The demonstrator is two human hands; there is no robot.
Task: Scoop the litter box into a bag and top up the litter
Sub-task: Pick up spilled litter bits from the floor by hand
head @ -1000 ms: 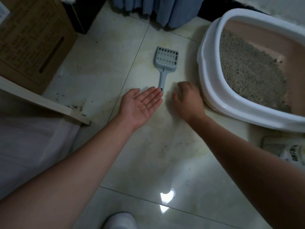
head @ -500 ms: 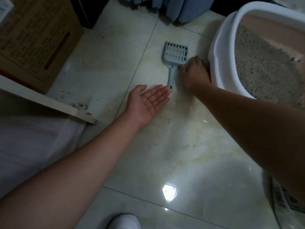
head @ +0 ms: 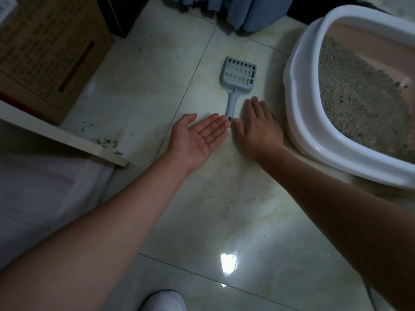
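Observation:
A grey slotted litter scoop lies flat on the tiled floor, handle toward me. To its right stands the litter box, white-rimmed and pink inside, holding grey litter. My left hand lies palm up just below the handle's end, fingers straight, a few dark grains on the palm. Palm down on the floor right of the handle is my right hand, fingers flat, thumb beside the left fingertips.
A cardboard box stands at the top left above a pale wooden board with spilled grains beside it. Blue fabric hangs at the top. A white shoe shows at the bottom edge.
My right hand has drawn back along the floor from beside the scoop's head to beside the handle's end, close to my left fingertips. The left hand stays palm up.

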